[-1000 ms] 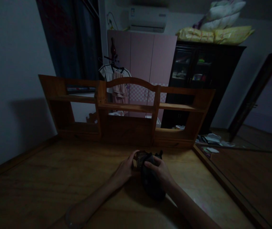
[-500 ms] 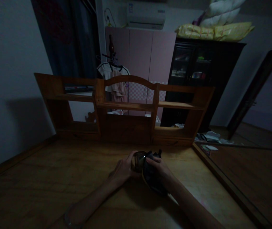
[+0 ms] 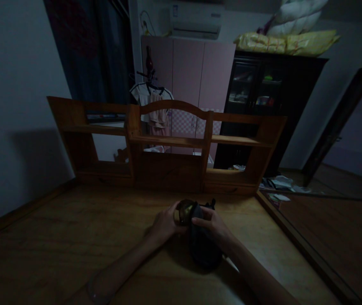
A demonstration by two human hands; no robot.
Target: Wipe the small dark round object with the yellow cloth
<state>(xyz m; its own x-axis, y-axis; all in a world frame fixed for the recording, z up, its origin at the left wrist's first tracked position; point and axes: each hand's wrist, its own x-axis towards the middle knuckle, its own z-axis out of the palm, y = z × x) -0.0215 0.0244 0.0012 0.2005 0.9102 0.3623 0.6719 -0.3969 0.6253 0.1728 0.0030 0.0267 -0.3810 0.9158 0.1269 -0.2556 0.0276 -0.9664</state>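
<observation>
The room is dim. My left hand (image 3: 164,223) is curled around a small round, shiny object (image 3: 185,210) that pokes out of a dark soft pouch (image 3: 204,249) lying on the wooden desk (image 3: 73,245). My right hand (image 3: 213,226) grips the mouth of the pouch, fingers wrapped over its top edge. Both hands meet at the desk's middle, just in front of the shelf unit. What the round object is I cannot make out.
A low wooden shelf unit (image 3: 168,144) stands along the desk's back edge. Behind it are a pink wardrobe (image 3: 189,80), hanging clothes (image 3: 155,106), a dark glass-fronted cabinet (image 3: 263,97) with bedding on top, and an air conditioner (image 3: 196,19). A wall runs on the left.
The pouch has been drawn further up over the round object, and both hands have shifted slightly back toward the shelf. The view has tilted a little.
</observation>
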